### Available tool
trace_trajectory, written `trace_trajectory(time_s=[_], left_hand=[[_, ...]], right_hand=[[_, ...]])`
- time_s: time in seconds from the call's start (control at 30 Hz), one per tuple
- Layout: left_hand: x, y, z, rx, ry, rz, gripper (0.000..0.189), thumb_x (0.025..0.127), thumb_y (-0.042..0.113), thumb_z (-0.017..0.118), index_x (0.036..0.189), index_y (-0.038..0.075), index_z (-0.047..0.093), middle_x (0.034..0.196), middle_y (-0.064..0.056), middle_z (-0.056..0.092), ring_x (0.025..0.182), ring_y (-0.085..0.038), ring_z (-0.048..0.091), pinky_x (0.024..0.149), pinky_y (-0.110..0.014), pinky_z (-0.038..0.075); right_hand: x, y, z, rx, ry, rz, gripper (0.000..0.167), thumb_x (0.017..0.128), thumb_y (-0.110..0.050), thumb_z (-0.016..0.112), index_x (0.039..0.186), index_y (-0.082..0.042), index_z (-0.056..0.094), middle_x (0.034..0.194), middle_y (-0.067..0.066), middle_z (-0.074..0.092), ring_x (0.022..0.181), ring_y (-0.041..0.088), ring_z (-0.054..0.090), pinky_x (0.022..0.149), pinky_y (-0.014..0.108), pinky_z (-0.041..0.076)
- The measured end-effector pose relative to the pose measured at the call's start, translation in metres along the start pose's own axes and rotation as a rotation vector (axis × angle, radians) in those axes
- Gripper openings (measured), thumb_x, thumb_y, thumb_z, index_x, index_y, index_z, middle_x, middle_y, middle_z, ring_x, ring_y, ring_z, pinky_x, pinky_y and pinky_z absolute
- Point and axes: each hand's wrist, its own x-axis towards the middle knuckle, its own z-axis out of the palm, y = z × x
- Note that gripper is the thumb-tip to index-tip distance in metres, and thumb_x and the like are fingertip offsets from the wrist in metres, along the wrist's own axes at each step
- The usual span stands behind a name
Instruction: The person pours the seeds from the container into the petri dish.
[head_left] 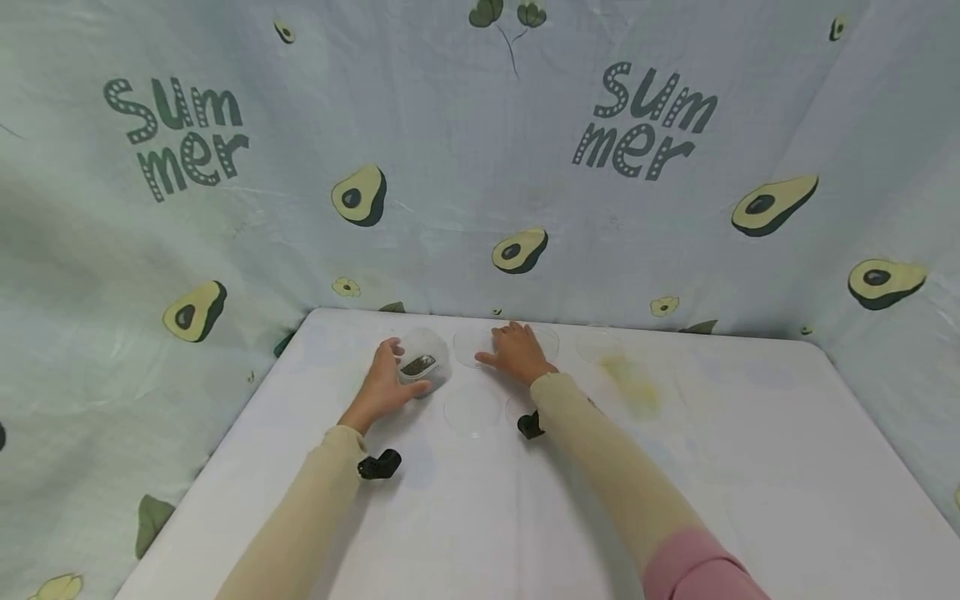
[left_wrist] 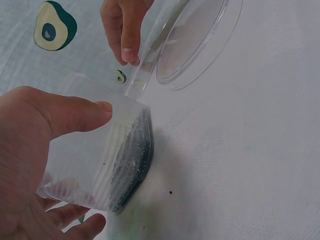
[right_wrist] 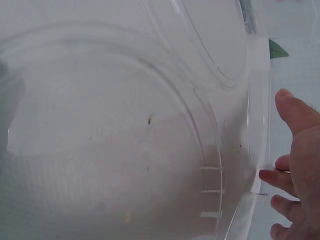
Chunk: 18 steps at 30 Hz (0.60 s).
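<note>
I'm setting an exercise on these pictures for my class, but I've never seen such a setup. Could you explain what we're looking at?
There is no robot: a person works with two bare hands. The wide picture comes from a camera on the head, looking forward and down. The other two come from cameras on the left and right wrists, each looking at that hand's work.

Clear round plastic pieces, apparently lids, lie on a white table. Behind it hangs a cloth printed with avocados and the word "summer".

The left hand holds a clear tub with something dark inside. The right hand is among the clear pieces at the table's far side; whether its grip has closed on one is hard to tell.
</note>
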Motion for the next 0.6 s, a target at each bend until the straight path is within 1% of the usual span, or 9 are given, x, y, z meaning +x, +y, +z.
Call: trace_trajectory(time_s=[0.1, 0.23, 0.47, 0.6], left_hand=[[-0.0001, -0.0014, -0.0031, 0.003, 0.002, -0.006, 0.093, 0.085, 0.026, 0.073, 0.15, 0.002, 0.011, 0.146, -0.021, 0.031, 0.136, -0.039, 0.038, 0.11, -0.052, 0.037], [0.0007, -0.0043, 0.0016, 0.012, 0.009, -0.005, 0.093, 0.085, 0.026, 0.074, 0.15, 0.002, 0.012, 0.146, -0.02, 0.032, 0.135, -0.038, 0.039, 0.109, -0.052, 0.037], [0.0027, -0.0048, 0.002, 0.023, 0.008, 0.006, 0.092, 0.085, 0.027, 0.073, 0.149, 0.002, 0.012, 0.145, -0.02, 0.032, 0.134, -0.038, 0.04, 0.108, -0.053, 0.038], [0.0022, -0.0044, 0.0006, 0.02, 0.011, 0.005, 0.093, 0.085, 0.027, 0.074, 0.149, 0.002, 0.012, 0.145, -0.021, 0.033, 0.134, -0.038, 0.04, 0.108, -0.053, 0.038]], right_hand=[[0.0009, -0.0041, -0.001, 0.018, -0.011, 0.005, 0.074, 0.09, -0.053, 0.06, 0.142, -0.002, 0.046, 0.145, 0.015, 0.05, 0.143, 0.031, 0.035, 0.12, 0.05, 0.022], [-0.0019, -0.0018, 0.0007, 0.037, -0.012, 0.011, 0.077, 0.088, -0.053, 0.062, 0.143, -0.002, 0.045, 0.145, 0.016, 0.049, 0.143, 0.033, 0.034, 0.12, 0.051, 0.021], [0.0, -0.0011, 0.0001, 0.013, -0.035, 0.015, 0.079, 0.087, -0.056, 0.062, 0.143, -0.003, 0.044, 0.145, 0.015, 0.049, 0.143, 0.033, 0.033, 0.121, 0.05, 0.019], [0.0012, -0.0026, 0.0014, -0.001, -0.037, 0.011, 0.077, 0.087, -0.056, 0.062, 0.142, -0.003, 0.047, 0.143, 0.016, 0.051, 0.142, 0.033, 0.035, 0.12, 0.05, 0.02]])
